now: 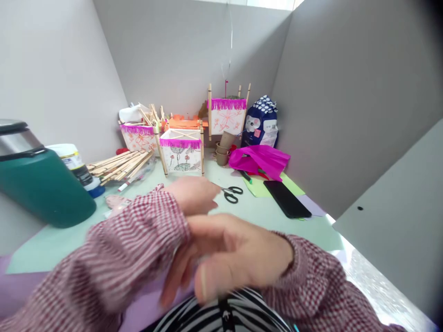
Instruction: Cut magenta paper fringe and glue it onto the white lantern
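My left hand reaches out over the table, its back towards me and its fingers foreshortened and blurred. I see nothing in it, but cannot tell how its fingers are set. My right hand is nearer to me, at the cuff of the left checked sleeve. Its fingers are apart from the thumb, smeared by motion, and hold no object. Black-handled scissors lie just beyond my left hand. Behind it stands a square paper lantern with wooden sticks at its corners, pink fringe and drawings on its sides.
Left are a green bottle, a white jar and a bundle of wooden sticks. A second lantern sits behind them; another hangs. Right are magenta paper, a black phone, small pots and a blue pack.
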### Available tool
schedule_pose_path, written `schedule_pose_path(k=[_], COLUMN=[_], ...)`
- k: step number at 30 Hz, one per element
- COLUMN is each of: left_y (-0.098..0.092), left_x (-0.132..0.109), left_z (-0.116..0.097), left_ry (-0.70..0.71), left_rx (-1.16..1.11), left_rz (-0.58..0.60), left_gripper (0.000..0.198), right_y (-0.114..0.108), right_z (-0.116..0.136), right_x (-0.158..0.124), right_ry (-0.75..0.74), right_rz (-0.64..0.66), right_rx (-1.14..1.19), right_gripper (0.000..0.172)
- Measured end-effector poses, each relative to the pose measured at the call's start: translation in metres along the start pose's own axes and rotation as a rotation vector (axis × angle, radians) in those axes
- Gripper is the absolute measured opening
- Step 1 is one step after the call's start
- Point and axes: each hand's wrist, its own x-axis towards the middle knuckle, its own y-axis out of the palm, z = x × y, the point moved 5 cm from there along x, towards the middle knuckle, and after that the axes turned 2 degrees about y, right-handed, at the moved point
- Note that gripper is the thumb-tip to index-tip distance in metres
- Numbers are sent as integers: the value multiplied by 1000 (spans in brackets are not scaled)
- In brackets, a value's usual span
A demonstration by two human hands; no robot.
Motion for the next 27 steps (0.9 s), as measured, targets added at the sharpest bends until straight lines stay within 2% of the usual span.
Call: schedule_pose_path(k=[1, 3, 5, 6, 8, 10, 13, 20, 27], left_y=[5, 15, 26, 35, 52, 69, 88, 105, 115], left_x=[6, 14, 19, 21, 25, 34, 49, 73, 81], left_z=[19, 52, 78, 88, 104, 112, 115, 119, 129], left_ry=[-120, -316, -452, -514, -605, -629, -618, -627, -643], left_rx=[30, 23, -4, -22, -67, -125, -227, -368, -455], left_rz=[-11, -70, -131, -115, -99, -75, -66, -108, -113], left_gripper=[32, 31, 30, 29, 28, 28, 29, 31, 18], right_y=[-12, -46, -82, -98, -124, -140, -151, -162, -169], right_z=[-3, -16, -38, -53, -83, -109, -132, -131, -133], right_x=[1, -1, -5, -8, -11, -13, -13, -15, -20], right_ry=[11, 70, 241, 376, 579, 689, 732, 747, 668], right_rz=[-66, -330, -554, -612, -642, -584, -507, -531, -641], right_rx=[-154, -576, -1036, -1213, -1408, -1443, -1428, -1407, -1369], right_gripper=[33, 37, 34, 31, 26, 22, 20, 21, 23])
